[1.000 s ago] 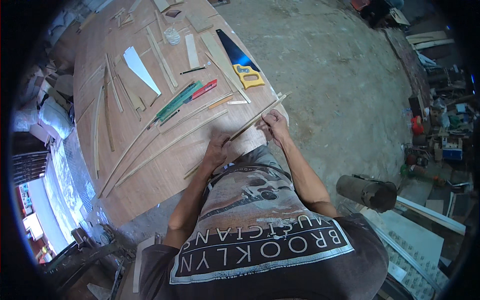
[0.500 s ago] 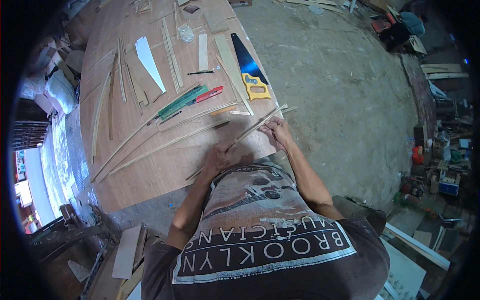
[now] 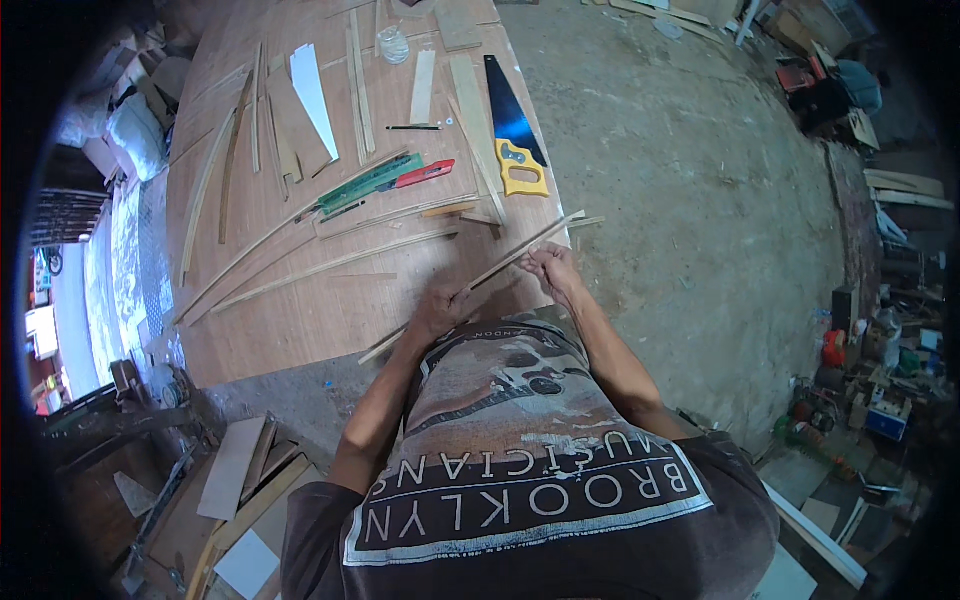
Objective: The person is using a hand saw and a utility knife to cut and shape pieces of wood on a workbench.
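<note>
My left hand [image 3: 437, 312] is closed around thin wooden strips close to my shirt, at the table's near edge. One wooden strip [image 3: 504, 267] slants from it up to the right. Its other end comes out below my left wrist. My right hand [image 3: 553, 272] has its fingers curled in against the strip near its far end; its exact grip is partly hidden. A second strip end [image 3: 590, 222] pokes out past the table edge beyond my right hand. Just above lies a handsaw [image 3: 520, 168] with a yellow handle and dark blade.
On the plywood table [image 3: 270, 350] lie a green tool [image 3: 370, 187], a red-handled cutter [image 3: 425, 173], a pencil [image 3: 413, 128], a white tapered piece [image 3: 313, 105], a clear jar [image 3: 393, 45] and several long strips. Concrete floor [image 3: 680, 200] runs along the right; boards lean at lower left.
The view has shifted, so the table's contents sit slightly higher. My right hand's fingers have loosened a little along the strip. The strip's lower end sticks out further past my left wrist.
</note>
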Tool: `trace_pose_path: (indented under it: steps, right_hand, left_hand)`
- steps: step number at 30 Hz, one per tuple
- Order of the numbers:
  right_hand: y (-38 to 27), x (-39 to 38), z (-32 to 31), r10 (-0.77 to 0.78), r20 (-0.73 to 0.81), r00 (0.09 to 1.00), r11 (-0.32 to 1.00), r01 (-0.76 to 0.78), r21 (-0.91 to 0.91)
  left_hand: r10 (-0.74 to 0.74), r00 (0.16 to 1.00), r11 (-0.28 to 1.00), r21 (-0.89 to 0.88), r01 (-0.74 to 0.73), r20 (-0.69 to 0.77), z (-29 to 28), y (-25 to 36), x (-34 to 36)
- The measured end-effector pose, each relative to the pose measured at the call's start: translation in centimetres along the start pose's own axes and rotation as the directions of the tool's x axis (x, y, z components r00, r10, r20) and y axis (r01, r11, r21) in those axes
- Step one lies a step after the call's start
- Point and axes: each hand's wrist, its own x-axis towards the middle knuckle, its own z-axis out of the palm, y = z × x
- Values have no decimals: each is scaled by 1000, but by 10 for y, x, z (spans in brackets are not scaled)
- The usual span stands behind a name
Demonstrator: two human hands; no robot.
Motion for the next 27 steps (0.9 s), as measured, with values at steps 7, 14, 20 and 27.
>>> trace_pose_path:
  steps: [7,14,20,27]
  right_hand:
    - [-10,10,11,-51,-99,994,483,-63,-874]
    - [-14,48,77,-313,369,875,-79,363,-928]
    - [-2,76,86,-147,414,898,-431,319,-844]
    - [-4,66,102,-18,352,936,-412,313,-855]
  left_hand:
    - [108,984,926,376,-49,-138,13,-57,-7]
    - [46,969,714,686,139,-245,-1,-44,-15]
    - [-36,926,672,677,301,-376,-2,-57,-44]
    - [-52,893,659,657,368,-448,2,-66,-73]
